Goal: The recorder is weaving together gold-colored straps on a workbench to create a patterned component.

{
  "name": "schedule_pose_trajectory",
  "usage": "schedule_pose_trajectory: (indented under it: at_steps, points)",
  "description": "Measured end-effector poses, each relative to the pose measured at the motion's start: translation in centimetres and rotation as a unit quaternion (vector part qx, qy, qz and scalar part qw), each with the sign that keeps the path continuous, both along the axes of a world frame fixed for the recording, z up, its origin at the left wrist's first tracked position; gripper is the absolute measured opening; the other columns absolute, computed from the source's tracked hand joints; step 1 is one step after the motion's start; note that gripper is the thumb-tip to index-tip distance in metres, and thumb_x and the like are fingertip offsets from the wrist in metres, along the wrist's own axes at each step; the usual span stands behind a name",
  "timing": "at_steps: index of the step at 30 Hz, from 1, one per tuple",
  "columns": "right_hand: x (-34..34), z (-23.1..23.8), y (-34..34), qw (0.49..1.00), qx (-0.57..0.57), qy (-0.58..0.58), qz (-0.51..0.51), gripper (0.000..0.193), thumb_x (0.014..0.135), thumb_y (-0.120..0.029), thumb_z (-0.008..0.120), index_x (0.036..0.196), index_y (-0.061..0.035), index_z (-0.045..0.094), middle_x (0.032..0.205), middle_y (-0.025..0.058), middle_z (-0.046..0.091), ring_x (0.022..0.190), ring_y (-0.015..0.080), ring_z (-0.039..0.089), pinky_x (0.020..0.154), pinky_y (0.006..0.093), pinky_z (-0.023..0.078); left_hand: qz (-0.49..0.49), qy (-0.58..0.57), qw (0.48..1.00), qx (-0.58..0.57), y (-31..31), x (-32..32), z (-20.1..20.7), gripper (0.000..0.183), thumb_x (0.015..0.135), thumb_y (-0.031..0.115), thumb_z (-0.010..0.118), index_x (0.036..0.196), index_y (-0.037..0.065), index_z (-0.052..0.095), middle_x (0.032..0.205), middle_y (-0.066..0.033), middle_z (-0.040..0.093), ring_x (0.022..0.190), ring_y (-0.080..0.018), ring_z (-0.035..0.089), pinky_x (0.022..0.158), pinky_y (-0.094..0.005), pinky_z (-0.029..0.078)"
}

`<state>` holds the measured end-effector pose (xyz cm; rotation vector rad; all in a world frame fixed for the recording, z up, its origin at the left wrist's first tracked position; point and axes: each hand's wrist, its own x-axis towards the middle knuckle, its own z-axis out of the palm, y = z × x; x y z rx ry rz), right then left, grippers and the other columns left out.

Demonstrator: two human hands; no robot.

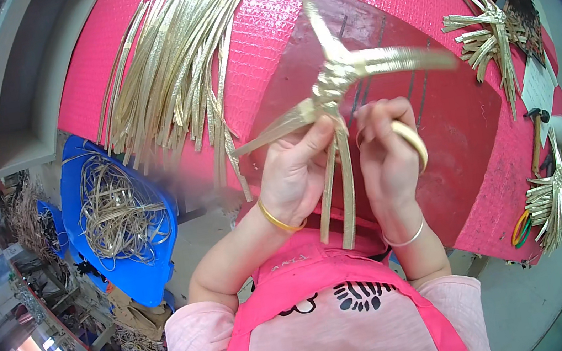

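My left hand (298, 166) is closed round a woven piece of shiny gold strips (332, 86), pinching just below its knotted centre. Bundles of strips spread up, right and to the lower left from that knot; two more hang down past my fingers. Close to these hanging strips, my right hand (388, 142) has its fingers curled, their tips slightly blurred. A thick yellow ring (411, 146), perhaps a tape roll, sits round the outer fingers of that hand. Whether its fingertips also pinch a strip cannot be seen. Both hands are above a dark red board (436, 154).
Long loose gold strips (172, 68) lie across the pink padded table cover (268, 33) at the upper left. A blue bin (154, 272) holds tangled strips. Woven gold pieces (493, 20) and a hammer (538, 136) lie along the right, with coloured rings (520, 228) below.
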<state>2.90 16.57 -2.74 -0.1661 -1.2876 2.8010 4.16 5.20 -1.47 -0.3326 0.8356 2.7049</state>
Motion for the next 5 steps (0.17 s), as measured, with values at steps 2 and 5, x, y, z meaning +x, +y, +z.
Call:
schedule_pose_trajectory:
  at_steps: [2,5]
  points:
    - [-0.6,0.6,1.1,0.996,-0.061,-0.064,-0.016,0.007,0.080,-0.007,0.049,0.076,-0.0019,0.048,0.066,0.0040,0.046,0.064,0.0114,0.042,0.060,0.0232,0.033,0.060,-0.011,0.998,0.008,0.1,-0.2,-0.7,0.013,0.078,0.011,0.055,0.090,0.004,0.055,0.078,-0.0034,0.058,0.068,-0.0127,0.053,0.063,-0.0236,0.042]
    - [-1.1,0.4,5.4,0.972,0.154,0.042,0.171,0.020,0.084,-0.018,0.042,0.082,-0.0006,0.051,0.070,0.0055,0.046,0.067,0.0129,0.043,0.064,0.0260,0.035,0.071,-0.011,0.994,-0.078,-0.4,-0.1,-0.9,0.015,0.080,0.009,0.052,0.094,0.006,0.054,0.084,-0.0052,0.058,0.076,-0.0140,0.054,0.067,-0.0247,0.043]
